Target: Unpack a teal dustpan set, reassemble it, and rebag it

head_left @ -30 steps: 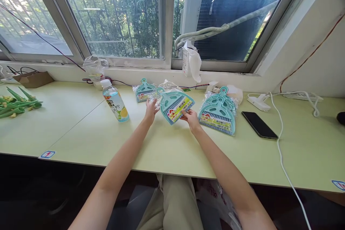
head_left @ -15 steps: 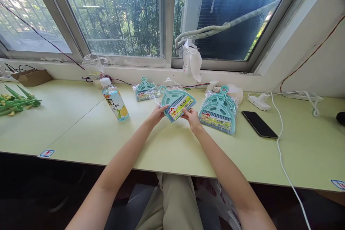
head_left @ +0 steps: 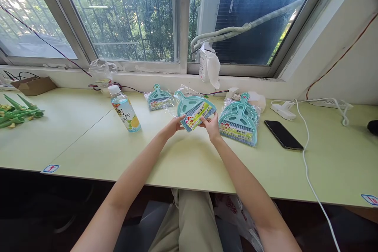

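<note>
Teal plastic dustpan-and-brush set in clear wrap: center of frame, tilted, held by both hands. Left hand pinches its lower-left edge, thumb on top. Right hand pinches its lower right, thumb at the yellow printed label. Overlapping wrapped teal sets just right of center; white-capped plastic bottle with blue label left of center.

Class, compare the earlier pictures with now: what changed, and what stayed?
The left hand has moved rightward and taken hold of the packaged dustpan by its lower left edge. The right hand still grips it. The bottle, the phone and the stack of packaged dustpans stayed put.
</note>
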Tool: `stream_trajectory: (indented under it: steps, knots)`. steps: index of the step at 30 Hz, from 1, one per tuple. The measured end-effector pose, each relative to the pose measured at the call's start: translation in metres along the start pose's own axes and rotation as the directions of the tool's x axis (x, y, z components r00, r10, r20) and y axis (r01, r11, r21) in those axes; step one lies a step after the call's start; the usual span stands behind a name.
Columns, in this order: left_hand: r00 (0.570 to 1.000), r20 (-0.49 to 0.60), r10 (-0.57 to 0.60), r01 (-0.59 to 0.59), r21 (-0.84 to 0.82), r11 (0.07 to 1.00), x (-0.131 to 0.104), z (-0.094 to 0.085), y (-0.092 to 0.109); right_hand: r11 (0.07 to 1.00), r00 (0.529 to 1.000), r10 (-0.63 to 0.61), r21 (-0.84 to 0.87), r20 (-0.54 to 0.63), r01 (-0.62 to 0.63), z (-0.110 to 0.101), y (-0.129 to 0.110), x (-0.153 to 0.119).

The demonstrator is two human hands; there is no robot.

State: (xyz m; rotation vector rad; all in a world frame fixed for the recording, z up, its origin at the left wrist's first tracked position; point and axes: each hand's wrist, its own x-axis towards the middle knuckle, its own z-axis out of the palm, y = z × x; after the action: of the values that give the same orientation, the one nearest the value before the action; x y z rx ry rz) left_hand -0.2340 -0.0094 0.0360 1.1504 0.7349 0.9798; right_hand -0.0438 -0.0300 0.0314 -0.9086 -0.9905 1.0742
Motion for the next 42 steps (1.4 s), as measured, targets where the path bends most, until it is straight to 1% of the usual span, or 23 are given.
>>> stream_trajectory:
  steps: [2,4,6,9,11,13,14,16,18,20,21,23,25,27,30,34,38,40,42]
  knots:
    - [0.999,0.035,-0.021,0.021,-0.01,1.0,0.0,-0.001,0.001,1.0,0.999,-0.028,-0.011,0.022,0.028,-0.001,-0.002,0.001]
    - [0.999,0.04,-0.016,0.017,-0.019,1.0,-0.002,-0.001,0.004,0.999,0.997,-0.049,-0.011,0.053,0.05,-0.002,-0.006,0.001]
    - [0.999,0.025,0.036,-0.035,-0.033,0.999,-0.003,0.0,0.006,0.998,0.995,-0.06,-0.007,0.085,0.061,-0.003,-0.009,0.002]
    - [0.987,-0.025,0.158,-0.16,-0.085,0.984,-0.005,0.001,0.01,0.998,0.99,-0.057,-0.017,0.131,0.059,-0.003,-0.011,0.0]
    - [0.979,-0.081,0.189,-0.197,-0.115,0.974,-0.006,0.002,0.011,0.998,0.988,-0.052,-0.025,0.147,0.056,-0.001,-0.012,-0.002]
    - [0.981,-0.114,0.155,-0.169,-0.124,0.978,-0.005,0.002,0.01,0.998,0.988,-0.049,-0.03,0.144,0.054,0.001,-0.011,-0.003]
    - [0.986,-0.11,0.124,-0.137,-0.119,0.983,-0.005,0.003,0.009,0.998,0.99,-0.049,-0.029,0.136,0.053,0.002,-0.011,-0.004]
    - [0.997,-0.059,0.048,-0.054,-0.092,0.994,-0.005,0.004,0.006,0.998,0.993,-0.054,-0.024,0.105,0.057,0.002,-0.011,-0.004]
    - [1.0,0.018,-0.017,0.018,-0.064,0.998,-0.005,0.006,0.003,0.998,0.996,-0.063,-0.02,0.07,0.065,0.002,-0.01,-0.003]
    - [0.996,0.078,-0.051,0.055,-0.052,0.997,-0.005,0.007,0.0,0.997,0.996,-0.069,-0.026,0.051,0.07,0.001,-0.01,-0.002]
    - [0.994,0.093,-0.05,0.055,-0.053,0.997,-0.005,0.009,-0.001,0.997,0.996,-0.069,-0.031,0.049,0.071,0.001,-0.01,-0.002]
    - [0.997,0.081,-0.015,0.019,-0.055,0.998,-0.005,0.011,-0.002,0.997,0.996,-0.07,-0.035,0.047,0.072,0.001,-0.009,-0.003]
    - [0.999,0.02,0.05,-0.049,-0.05,0.998,-0.004,0.013,-0.002,0.997,0.997,-0.073,-0.033,0.038,0.075,0.002,-0.009,-0.004]
    - [0.991,-0.056,0.118,-0.12,-0.029,0.992,-0.003,0.016,-0.002,0.997,0.997,-0.072,-0.03,0.025,0.073,0.003,-0.009,-0.006]
    - [0.979,-0.115,0.168,-0.167,0.016,0.986,-0.003,0.019,0.0,0.998,0.998,-0.063,-0.014,0.018,0.063,0.005,-0.008,-0.008]
    - [0.969,-0.137,0.205,-0.197,0.072,0.978,-0.005,0.021,0.001,0.999,1.0,-0.03,0.012,0.002,0.03,0.006,-0.008,-0.009]
    - [0.951,-0.157,0.267,-0.246,0.141,0.959,-0.006,0.019,0.001,1.0,1.0,0.025,0.015,-0.015,-0.025,0.008,-0.01,-0.01]
    - [0.947,-0.146,0.287,-0.266,0.148,0.953,-0.006,0.019,0.001,0.999,0.998,0.03,0.013,-0.06,-0.03,0.006,-0.01,-0.009]
    - [0.95,-0.114,0.292,-0.274,0.148,0.95,-0.006,0.02,0.002,1.0,0.992,0.027,0.013,-0.123,-0.026,0.003,-0.008,-0.006]
